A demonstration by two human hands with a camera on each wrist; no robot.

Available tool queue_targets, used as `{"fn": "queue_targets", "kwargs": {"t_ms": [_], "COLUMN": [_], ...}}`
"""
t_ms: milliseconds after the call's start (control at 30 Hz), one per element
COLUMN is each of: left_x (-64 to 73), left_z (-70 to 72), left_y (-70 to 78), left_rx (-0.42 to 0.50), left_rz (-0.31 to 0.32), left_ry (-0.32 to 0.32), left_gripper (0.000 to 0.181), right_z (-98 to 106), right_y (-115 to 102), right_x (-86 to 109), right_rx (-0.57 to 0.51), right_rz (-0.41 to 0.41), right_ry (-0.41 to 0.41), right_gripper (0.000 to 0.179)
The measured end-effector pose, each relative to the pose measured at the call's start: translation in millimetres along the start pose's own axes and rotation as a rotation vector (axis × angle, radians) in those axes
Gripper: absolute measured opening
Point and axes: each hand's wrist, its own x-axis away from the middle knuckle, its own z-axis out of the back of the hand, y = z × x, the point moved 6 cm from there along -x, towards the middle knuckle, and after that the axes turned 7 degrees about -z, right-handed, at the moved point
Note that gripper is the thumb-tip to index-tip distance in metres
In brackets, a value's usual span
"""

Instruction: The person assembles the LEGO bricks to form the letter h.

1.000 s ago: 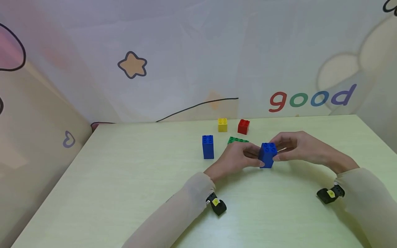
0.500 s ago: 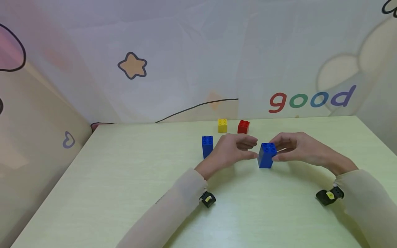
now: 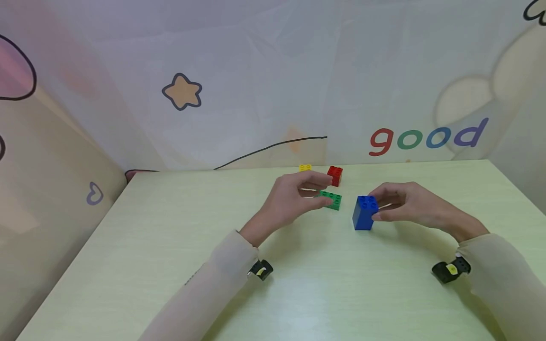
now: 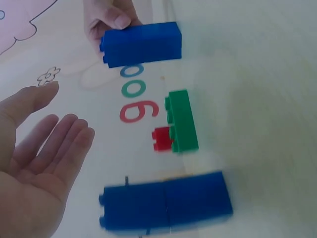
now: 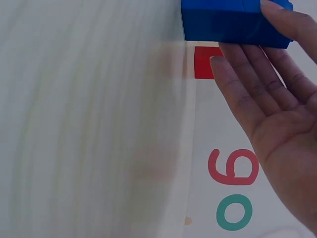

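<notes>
My right hand (image 3: pixel 411 203) holds an upright blue stack of building bricks (image 3: pixel 363 214) standing on the table, thumb on the near side and fingers behind. In the right wrist view the thumb lies on this stack's studded end. My left hand (image 3: pixel 292 196) is off to the left, fingers extended and nothing between them. A second blue brick stack (image 4: pixel 168 202) shows a seam halfway up in the left wrist view; in the head view the left hand hides it. Just past the left fingertips lies a flat green brick (image 3: pixel 335 201).
A red brick (image 3: pixel 335 175) sits behind the green one, near the table's back edge. Beside it is a yellow brick (image 3: pixel 304 167), mostly covered by the left hand. The pale table (image 3: pixel 170 227) meets a printed backdrop (image 3: pixel 256 85) behind.
My left hand has let go of the right-hand blue stack and drawn away leftward, passing in front of the other blue stack. The right hand stays at its stack, which barely shifts in view.
</notes>
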Motion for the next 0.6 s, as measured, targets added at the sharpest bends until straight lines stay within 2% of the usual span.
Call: {"fn": "queue_targets", "kwargs": {"t_ms": [200, 367, 600], "left_x": [8.1, 13.5, 18.7], "left_z": [26.3, 42.2, 55.6], "left_y": [0.6, -2.9, -13.9], "left_rx": [-0.031, -0.107, -0.143], "left_rz": [-0.056, -0.029, -0.007], "left_ry": [0.064, 0.108, 0.125], "left_gripper": [0.041, 0.047, 0.054], "right_z": [-0.3, -0.8, -3.0], "right_y": [1.0, 0.3, 0.5], "right_x": [-0.3, 0.1, -2.4], "right_rx": [0.034, 0.039, 0.055], "right_rz": [-0.013, -0.019, -0.023], "right_ry": [0.028, 0.037, 0.058], "right_gripper": [0.043, 0.044, 0.046]}}
